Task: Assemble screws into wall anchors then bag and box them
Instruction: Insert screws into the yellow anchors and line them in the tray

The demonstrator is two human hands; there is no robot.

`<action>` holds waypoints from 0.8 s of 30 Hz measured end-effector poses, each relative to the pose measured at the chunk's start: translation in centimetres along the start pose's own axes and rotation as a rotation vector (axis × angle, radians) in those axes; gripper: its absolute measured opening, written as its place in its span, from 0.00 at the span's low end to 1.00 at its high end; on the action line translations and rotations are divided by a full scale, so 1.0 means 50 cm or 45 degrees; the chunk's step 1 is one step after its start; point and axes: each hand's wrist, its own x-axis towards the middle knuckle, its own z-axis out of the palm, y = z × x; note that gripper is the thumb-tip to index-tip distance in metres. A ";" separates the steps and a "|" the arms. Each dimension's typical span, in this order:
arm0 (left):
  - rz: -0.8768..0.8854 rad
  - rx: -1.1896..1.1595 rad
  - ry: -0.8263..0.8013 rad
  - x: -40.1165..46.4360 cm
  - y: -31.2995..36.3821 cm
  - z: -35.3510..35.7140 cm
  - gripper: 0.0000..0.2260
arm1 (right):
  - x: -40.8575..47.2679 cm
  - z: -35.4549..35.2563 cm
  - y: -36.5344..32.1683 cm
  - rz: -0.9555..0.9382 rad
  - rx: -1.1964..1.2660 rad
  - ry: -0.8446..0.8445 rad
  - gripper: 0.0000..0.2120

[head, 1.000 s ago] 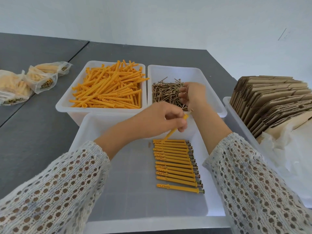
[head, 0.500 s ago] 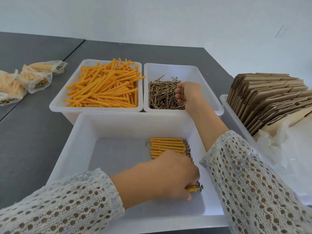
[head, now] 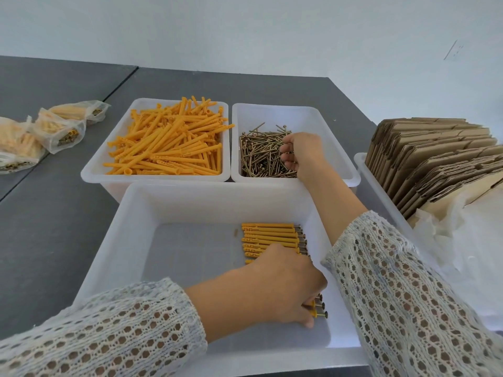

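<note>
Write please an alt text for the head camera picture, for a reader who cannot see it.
A person's left hand sets an assembled orange anchor at the near end of a row of assembled anchors in a white tray, while the right hand reaches into a bin of screws. Beside it stands a bin of orange anchors; flat cardboard boxes stand at right.

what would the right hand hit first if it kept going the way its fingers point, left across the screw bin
Most likely the pile of loose screws, which the right hand already reaches into with curled fingers. Beyond them comes the bin's left wall. Depth is hard to judge.
</note>
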 end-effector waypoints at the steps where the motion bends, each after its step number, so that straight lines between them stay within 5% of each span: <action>1: 0.004 -0.006 0.012 0.000 -0.001 0.001 0.18 | 0.000 0.000 0.001 -0.008 -0.009 -0.003 0.14; 8: 0.004 -0.045 0.233 0.001 -0.015 -0.007 0.16 | -0.002 0.005 0.012 -0.167 -0.230 -0.021 0.11; 13: -0.255 -0.061 0.534 0.005 -0.081 -0.066 0.13 | 0.009 0.011 0.025 -0.371 -0.610 0.015 0.09; 18: -0.480 -0.084 0.957 -0.027 -0.159 -0.096 0.08 | 0.009 0.026 0.029 -0.415 -1.075 -0.169 0.15; 24: -0.665 -0.031 1.153 -0.039 -0.230 -0.093 0.07 | 0.000 0.035 0.035 -0.436 -1.312 -0.229 0.09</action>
